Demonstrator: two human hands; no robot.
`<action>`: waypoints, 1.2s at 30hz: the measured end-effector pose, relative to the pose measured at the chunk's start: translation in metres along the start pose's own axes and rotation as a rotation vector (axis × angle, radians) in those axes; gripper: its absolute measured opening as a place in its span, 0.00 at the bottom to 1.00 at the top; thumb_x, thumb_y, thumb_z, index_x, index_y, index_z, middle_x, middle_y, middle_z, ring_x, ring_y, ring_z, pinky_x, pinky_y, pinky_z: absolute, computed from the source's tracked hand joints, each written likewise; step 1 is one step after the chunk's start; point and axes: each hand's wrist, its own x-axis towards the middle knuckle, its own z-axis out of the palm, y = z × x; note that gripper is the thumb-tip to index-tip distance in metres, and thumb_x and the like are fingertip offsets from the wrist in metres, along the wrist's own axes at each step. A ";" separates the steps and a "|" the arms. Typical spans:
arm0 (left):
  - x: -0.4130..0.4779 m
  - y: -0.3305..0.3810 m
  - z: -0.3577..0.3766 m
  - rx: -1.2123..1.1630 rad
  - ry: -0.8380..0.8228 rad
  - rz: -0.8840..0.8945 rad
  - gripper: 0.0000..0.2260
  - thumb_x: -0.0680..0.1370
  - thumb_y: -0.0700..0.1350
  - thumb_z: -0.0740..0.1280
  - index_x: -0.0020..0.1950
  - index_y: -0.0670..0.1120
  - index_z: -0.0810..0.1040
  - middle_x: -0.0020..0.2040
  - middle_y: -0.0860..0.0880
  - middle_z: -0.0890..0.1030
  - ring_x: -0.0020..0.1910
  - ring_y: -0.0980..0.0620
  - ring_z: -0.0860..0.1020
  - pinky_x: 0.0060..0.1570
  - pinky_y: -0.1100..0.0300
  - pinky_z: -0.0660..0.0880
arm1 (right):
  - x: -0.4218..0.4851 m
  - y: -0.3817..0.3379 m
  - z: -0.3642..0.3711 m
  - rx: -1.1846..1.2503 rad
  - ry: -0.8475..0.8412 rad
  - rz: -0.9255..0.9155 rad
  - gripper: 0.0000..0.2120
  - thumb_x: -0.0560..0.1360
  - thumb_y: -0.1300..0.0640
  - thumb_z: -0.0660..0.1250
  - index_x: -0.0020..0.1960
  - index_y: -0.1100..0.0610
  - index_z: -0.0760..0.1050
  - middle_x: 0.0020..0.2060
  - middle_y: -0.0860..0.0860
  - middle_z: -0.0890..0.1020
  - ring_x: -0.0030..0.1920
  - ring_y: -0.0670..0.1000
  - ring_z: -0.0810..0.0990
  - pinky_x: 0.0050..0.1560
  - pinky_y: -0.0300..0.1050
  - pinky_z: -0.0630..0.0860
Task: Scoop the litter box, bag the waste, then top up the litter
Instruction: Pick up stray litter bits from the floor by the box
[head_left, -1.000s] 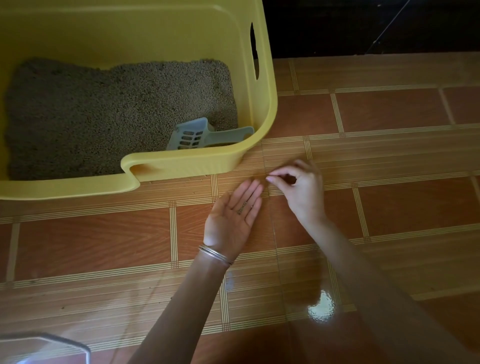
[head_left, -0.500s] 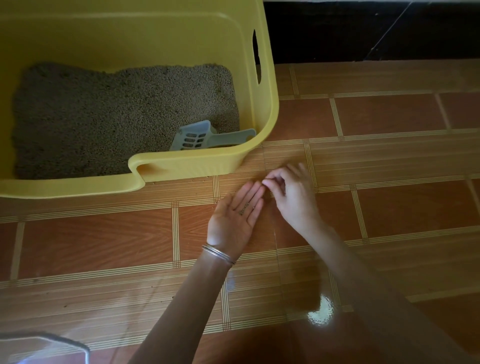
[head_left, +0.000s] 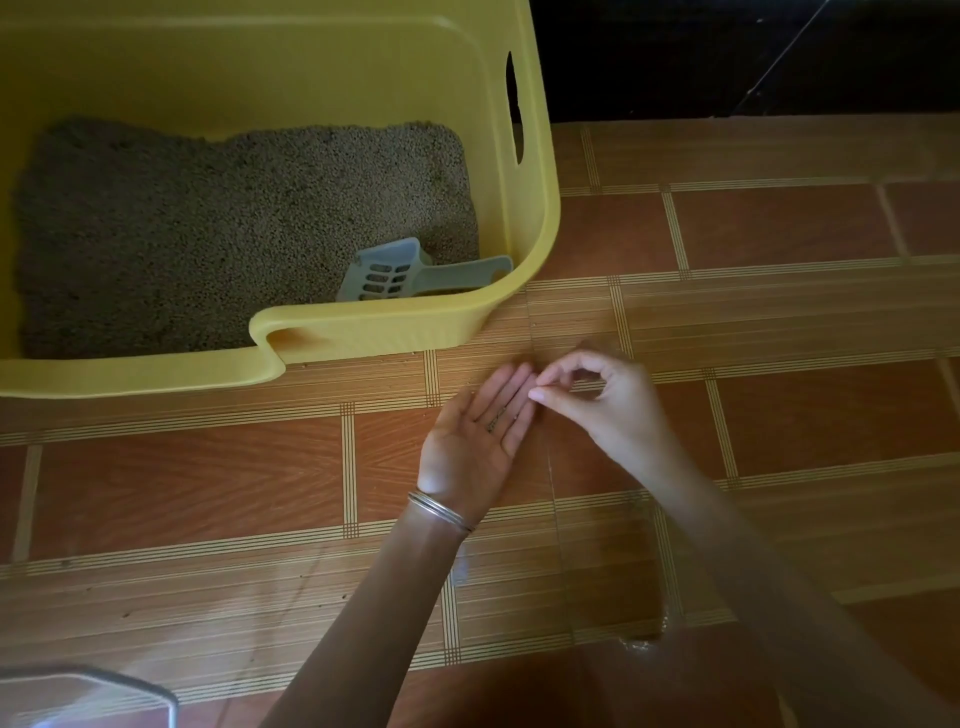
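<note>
A yellow litter box (head_left: 535, 156) stands on the tiled floor at the upper left, filled with grey-brown litter (head_left: 208, 228). A pale blue slotted scoop (head_left: 395, 275) lies in its near right corner, handle against the wall. In front of the box, my left hand (head_left: 478, 431) lies palm up with fingers straight and a few litter grains (head_left: 496, 421) on the palm. My right hand (head_left: 602, 400) is just to its right, thumb and forefinger pinched together over the left fingertips. What they pinch is too small to see.
Brown floor tiles (head_left: 779, 322) with striped bands spread to the right and toward me. A few stray grains (head_left: 124, 613) dot the floor at lower left. A clear curved plastic edge (head_left: 104, 686) shows at the bottom left corner. A dark wall (head_left: 727, 52) lies behind.
My right hand has moved left from the floor to the fingertips of my left hand, with thumb and forefinger pinched. The left hand has stayed palm up.
</note>
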 end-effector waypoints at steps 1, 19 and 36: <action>0.000 0.000 0.000 0.004 -0.002 0.001 0.21 0.82 0.48 0.47 0.60 0.38 0.75 0.59 0.41 0.80 0.57 0.48 0.79 0.57 0.57 0.75 | -0.002 -0.001 0.003 -0.014 -0.027 -0.004 0.04 0.67 0.56 0.75 0.39 0.52 0.80 0.33 0.47 0.78 0.42 0.49 0.76 0.49 0.43 0.71; -0.011 0.006 -0.008 -0.153 0.036 0.113 0.21 0.82 0.45 0.49 0.58 0.37 0.78 0.60 0.40 0.79 0.60 0.45 0.78 0.59 0.51 0.73 | 0.019 0.035 -0.017 -0.195 0.145 -0.004 0.11 0.66 0.61 0.75 0.49 0.57 0.81 0.41 0.50 0.78 0.40 0.41 0.74 0.44 0.27 0.69; -0.013 0.010 -0.009 -0.103 0.026 0.117 0.22 0.82 0.45 0.48 0.56 0.37 0.78 0.59 0.40 0.79 0.59 0.46 0.78 0.59 0.52 0.73 | 0.026 0.041 0.008 -0.304 0.089 -0.206 0.13 0.65 0.42 0.70 0.42 0.50 0.83 0.39 0.47 0.80 0.44 0.51 0.77 0.45 0.57 0.73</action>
